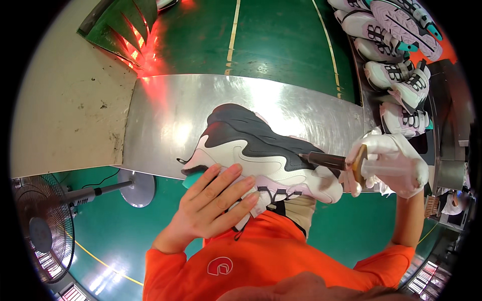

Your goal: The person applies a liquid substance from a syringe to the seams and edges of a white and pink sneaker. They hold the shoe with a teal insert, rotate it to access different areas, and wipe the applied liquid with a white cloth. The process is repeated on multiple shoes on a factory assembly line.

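Observation:
A sneaker (251,158) with a dark grey sole, white midsole and pale pink upper lies on its side at the table's near edge. Its sole faces away from me and its toe points right. My left hand (213,205), bare, grips it by the collar and heel side, fingers stretched over the upper; the thumb is hidden. My right hand (389,163), in a white glove, is closed around a syringe (329,160) with a dark barrel, brown flange and translucent plunger. The syringe's thin tip is at the seam between sole and midsole, near the toe.
Under the shoe is a shiny metal table (165,120). Several similar sneakers (396,75) stand on a rack at the right. A machine with slitted green flaps (120,30) glows red at far left, beside a beige panel (70,100). A standing fan (42,233) is at lower left.

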`<state>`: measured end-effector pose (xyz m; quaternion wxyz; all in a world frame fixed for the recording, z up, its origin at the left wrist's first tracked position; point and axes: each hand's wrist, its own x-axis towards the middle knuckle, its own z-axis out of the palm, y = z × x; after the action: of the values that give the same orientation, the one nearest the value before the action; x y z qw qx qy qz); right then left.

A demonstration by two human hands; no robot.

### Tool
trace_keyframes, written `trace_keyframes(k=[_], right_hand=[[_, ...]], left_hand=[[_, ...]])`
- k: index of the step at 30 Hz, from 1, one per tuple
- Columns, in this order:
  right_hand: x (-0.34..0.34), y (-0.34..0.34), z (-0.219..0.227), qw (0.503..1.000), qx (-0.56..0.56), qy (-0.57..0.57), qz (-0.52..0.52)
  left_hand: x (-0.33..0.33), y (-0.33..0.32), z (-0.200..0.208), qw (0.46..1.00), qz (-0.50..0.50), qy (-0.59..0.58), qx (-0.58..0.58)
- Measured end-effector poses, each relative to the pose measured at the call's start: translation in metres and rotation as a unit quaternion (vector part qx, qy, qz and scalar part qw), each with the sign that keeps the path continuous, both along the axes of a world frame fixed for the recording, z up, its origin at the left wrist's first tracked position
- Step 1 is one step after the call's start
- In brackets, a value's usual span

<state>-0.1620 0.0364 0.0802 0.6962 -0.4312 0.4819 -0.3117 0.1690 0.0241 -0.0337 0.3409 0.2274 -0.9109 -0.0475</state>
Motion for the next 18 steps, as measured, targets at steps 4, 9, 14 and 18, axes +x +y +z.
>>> trace_keyframes(k=[4, 9, 14, 18], right_hand=[[-0.015, 0.006, -0.002, 1.0, -0.004, 0.003, 0.03], [-0.029, 0.023, -0.006, 0.999, -0.034, -0.022, -0.011], [-0.051, 0.037, -0.029, 0.977, -0.045, -0.208, 0.005], [-0.061, 0.042, -0.034, 0.975, -0.051, -0.217, 0.008]], left_hand=[[0.0, 0.0, 0.002, 1.0, 0.0, -0.001, 0.001], [-0.001, 0.001, 0.004, 1.0, -0.007, -0.002, 0.012], [-0.003, 0.001, 0.007, 1.0, -0.002, -0.009, 0.024], [-0.003, 0.001, 0.007, 1.0, 0.006, -0.013, 0.015]])
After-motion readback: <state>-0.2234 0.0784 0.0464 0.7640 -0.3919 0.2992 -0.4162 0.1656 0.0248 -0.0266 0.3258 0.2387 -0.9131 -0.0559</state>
